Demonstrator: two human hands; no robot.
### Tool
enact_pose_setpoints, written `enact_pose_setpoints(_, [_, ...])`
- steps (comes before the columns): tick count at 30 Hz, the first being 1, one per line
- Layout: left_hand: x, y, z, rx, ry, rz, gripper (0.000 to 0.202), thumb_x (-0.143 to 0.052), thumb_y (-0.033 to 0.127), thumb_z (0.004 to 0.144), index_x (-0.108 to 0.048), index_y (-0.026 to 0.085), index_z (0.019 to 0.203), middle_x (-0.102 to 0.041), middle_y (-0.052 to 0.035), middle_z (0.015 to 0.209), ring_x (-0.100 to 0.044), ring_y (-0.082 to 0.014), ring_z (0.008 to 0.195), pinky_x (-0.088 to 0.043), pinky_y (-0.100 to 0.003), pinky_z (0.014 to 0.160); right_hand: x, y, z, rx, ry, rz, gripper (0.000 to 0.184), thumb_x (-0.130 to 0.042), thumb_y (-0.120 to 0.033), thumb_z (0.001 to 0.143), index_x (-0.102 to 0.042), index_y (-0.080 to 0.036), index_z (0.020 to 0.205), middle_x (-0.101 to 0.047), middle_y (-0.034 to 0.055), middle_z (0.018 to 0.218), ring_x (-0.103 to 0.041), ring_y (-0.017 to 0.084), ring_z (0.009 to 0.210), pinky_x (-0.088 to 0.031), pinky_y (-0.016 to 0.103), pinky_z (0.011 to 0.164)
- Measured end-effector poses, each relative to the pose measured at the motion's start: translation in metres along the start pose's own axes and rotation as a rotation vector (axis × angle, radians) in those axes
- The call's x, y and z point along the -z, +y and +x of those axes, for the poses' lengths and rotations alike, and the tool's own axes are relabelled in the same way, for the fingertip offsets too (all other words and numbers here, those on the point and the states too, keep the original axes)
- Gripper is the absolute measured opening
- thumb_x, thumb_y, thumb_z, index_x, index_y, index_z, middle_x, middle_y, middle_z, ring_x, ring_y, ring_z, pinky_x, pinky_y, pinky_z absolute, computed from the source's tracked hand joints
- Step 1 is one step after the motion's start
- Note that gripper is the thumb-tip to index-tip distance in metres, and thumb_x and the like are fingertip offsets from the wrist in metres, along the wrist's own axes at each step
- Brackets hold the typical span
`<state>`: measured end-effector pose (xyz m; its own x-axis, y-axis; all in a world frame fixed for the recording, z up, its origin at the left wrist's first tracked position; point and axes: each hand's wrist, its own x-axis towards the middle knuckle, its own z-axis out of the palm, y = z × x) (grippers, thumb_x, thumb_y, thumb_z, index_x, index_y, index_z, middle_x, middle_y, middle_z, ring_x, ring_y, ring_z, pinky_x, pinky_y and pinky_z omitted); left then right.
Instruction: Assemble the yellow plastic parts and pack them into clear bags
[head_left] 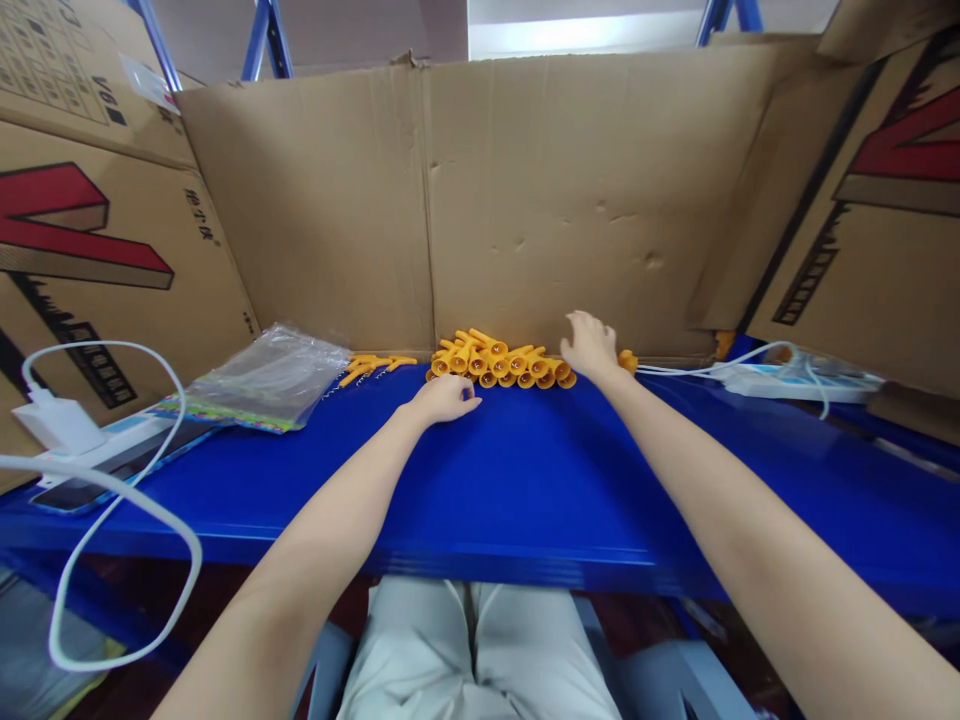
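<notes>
Yellow funnel-shaped pieces with narrow stems [517, 366] lie stacked in a pile against the cardboard at the back of the blue table, their wide mouths facing me. My left hand [448, 398] rests at the pile's front left, fingers loosely bent, thumb apart, with nothing visible in it. My right hand [590, 345] is raised at the pile's right end, its fingers spread and holding nothing. Another yellow piece [628, 361] shows partly behind my right wrist. To the left lie several thin yellow pieces with dark spiral wires [371, 367].
Clear plastic bags [262, 380] lie at the left, near a phone [90, 492] and a power strip with a white charger [64, 422] and looping cable. Another power strip [795, 380] stands at the right. Cardboard boxes [97, 250] and a cardboard sheet [570, 200] enclose the blue table [517, 490].
</notes>
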<state>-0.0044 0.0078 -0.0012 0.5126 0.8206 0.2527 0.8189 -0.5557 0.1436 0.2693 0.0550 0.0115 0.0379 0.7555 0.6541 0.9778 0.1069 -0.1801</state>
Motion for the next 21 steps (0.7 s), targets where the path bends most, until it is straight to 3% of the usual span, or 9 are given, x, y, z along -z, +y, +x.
enact_pose_setpoints(4, [-0.001, -0.001, 0.001, 0.008, -0.015, -0.009, 0.027, -0.051, 0.038, 0.082, -0.068, 0.017, 0.085, -0.068, -0.0048, 0.077, -0.06, -0.0178, 0.069, -0.043, -0.028, 0.064, -0.003, 0.053, -0.032, -0.084, -0.018, -0.179, 0.049, -0.034, -0.025, 0.088, -0.041, -0.014, 0.135, -0.028, 0.0153, 0.15, -0.021, 0.028, 0.138, -0.012, 0.057, 0.11])
enact_pose_setpoints(7, [-0.002, -0.002, 0.001, 0.018, -0.013, -0.016, 0.027, -0.051, 0.039, 0.081, -0.068, 0.017, 0.084, -0.067, -0.0048, 0.077, -0.06, -0.0179, 0.069, -0.043, -0.028, 0.064, -0.01, 0.074, -0.049, -0.154, -0.241, -0.223, 0.054, -0.034, -0.03, 0.088, -0.033, -0.018, 0.141, -0.033, 0.013, 0.148, -0.017, 0.03, 0.14, -0.009, 0.064, 0.108])
enact_pose_setpoints(10, [-0.002, -0.002, 0.002, 0.02, -0.02, -0.017, 0.028, -0.051, 0.038, 0.082, -0.068, 0.017, 0.084, -0.068, -0.0048, 0.078, -0.06, -0.0176, 0.069, -0.043, -0.028, 0.064, -0.015, 0.079, -0.05, -0.197, -0.35, -0.247, 0.054, -0.033, -0.035, 0.089, -0.035, -0.02, 0.141, -0.037, 0.0129, 0.145, -0.009, 0.033, 0.141, -0.005, 0.069, 0.105])
enact_pose_setpoints(15, [-0.002, -0.003, 0.002, 0.02, -0.03, -0.013, 0.029, -0.05, 0.039, 0.081, -0.068, 0.017, 0.085, -0.068, -0.0047, 0.079, -0.06, -0.0173, 0.072, -0.043, -0.027, 0.066, -0.018, 0.077, -0.044, -0.187, -0.416, -0.251, 0.052, -0.028, -0.042, 0.091, -0.048, -0.022, 0.134, -0.032, 0.0129, 0.148, 0.0, 0.037, 0.142, 0.003, 0.072, 0.101])
enact_pose_setpoints(21, [-0.001, -0.004, 0.002, 0.034, -0.007, -0.017, 0.029, -0.051, 0.041, 0.08, -0.068, 0.018, 0.084, -0.067, -0.0048, 0.077, -0.06, -0.0177, 0.07, -0.044, -0.028, 0.066, -0.015, 0.081, -0.046, -0.25, -0.48, -0.256, 0.061, -0.019, -0.057, 0.09, -0.043, -0.03, 0.139, -0.023, 0.0117, 0.153, 0.007, 0.037, 0.141, 0.007, 0.074, 0.098])
